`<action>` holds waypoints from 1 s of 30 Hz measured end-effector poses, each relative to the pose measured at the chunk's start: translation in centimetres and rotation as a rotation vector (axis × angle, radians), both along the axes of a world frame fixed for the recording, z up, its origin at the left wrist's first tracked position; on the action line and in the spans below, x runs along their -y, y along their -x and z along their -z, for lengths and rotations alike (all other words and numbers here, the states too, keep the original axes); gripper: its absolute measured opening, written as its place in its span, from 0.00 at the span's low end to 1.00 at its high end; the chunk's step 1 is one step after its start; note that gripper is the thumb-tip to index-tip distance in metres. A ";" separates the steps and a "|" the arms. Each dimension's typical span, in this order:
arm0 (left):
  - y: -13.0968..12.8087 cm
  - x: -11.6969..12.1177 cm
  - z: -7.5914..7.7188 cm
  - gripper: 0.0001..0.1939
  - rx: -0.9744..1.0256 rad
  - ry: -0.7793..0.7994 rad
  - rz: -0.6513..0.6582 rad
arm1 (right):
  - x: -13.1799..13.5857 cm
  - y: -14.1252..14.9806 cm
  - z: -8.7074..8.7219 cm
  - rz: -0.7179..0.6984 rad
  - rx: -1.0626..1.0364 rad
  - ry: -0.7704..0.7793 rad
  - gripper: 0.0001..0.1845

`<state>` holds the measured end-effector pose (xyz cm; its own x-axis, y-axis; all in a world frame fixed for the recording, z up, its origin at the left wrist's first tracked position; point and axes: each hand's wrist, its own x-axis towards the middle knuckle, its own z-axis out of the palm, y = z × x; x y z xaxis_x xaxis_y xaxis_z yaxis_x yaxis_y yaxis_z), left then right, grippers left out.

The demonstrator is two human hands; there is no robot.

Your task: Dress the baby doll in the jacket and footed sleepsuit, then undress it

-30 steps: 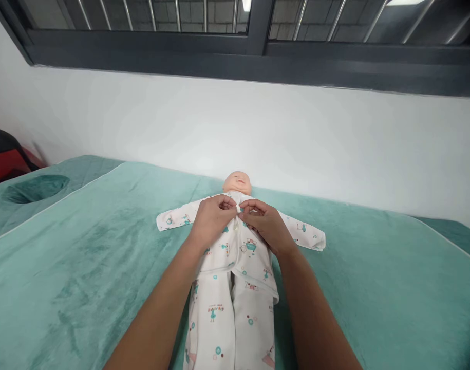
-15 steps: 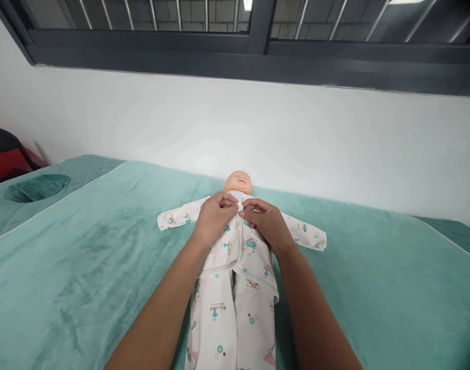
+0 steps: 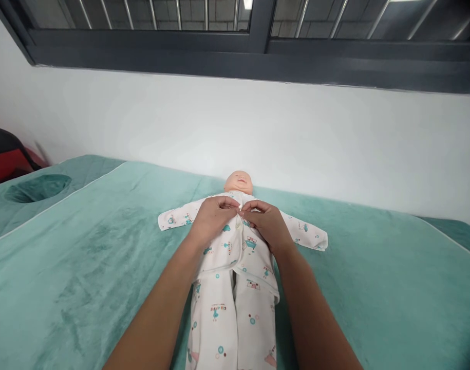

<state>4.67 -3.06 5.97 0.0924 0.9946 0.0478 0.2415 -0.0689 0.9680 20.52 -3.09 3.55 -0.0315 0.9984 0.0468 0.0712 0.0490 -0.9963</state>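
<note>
A baby doll (image 3: 239, 181) lies on its back with its head by the wall. It wears a white printed shirt (image 3: 229, 249) and matching trousers (image 3: 215, 334). Over the chest, my left hand (image 3: 215, 216) pinches the shirt's front opening from one side. My right hand (image 3: 267, 221) pinches the facing edge, its fingertips almost meeting those of the left. A small white piece of the shirt front shows between the fingertips; whether it is a button or a fold I cannot tell. Both sleeves stretch out sideways on the bed.
Under the doll is a green padded bed cover (image 3: 115, 246), with a round hole (image 3: 38, 188) at the far left. A black and red object (image 3: 7, 159) stands at the left edge. Behind the bed rises a white wall (image 3: 173, 118) below a dark window frame (image 3: 181, 54).
My left hand has shifted slightly down and its fingertips have come closer to those of the right. The shirt neckline shows more. The doll stays in place.
</note>
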 end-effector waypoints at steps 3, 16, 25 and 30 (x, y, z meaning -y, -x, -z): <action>-0.2 -0.1 0.1 0.12 -0.036 -0.039 -0.020 | 0.0 0.0 0.0 0.010 0.015 0.010 0.09; 0.5 0.2 -0.7 0.12 -0.083 -0.036 0.071 | 0.1 -0.4 -0.3 0.027 0.200 0.022 0.12; 0.1 0.0 -0.1 0.09 -0.091 -0.055 -0.004 | -0.2 -0.5 -0.1 -0.011 0.071 0.016 0.11; 0.0 0.0 0.0 0.10 -0.128 -0.078 -0.017 | -0.2 -0.5 -0.1 -0.034 0.022 0.015 0.09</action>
<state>4.62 -3.02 5.98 0.0857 0.9898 0.1140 0.3643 -0.1376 0.9211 21.00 -2.90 3.61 -0.0659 0.9974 0.0307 0.0914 0.0366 -0.9951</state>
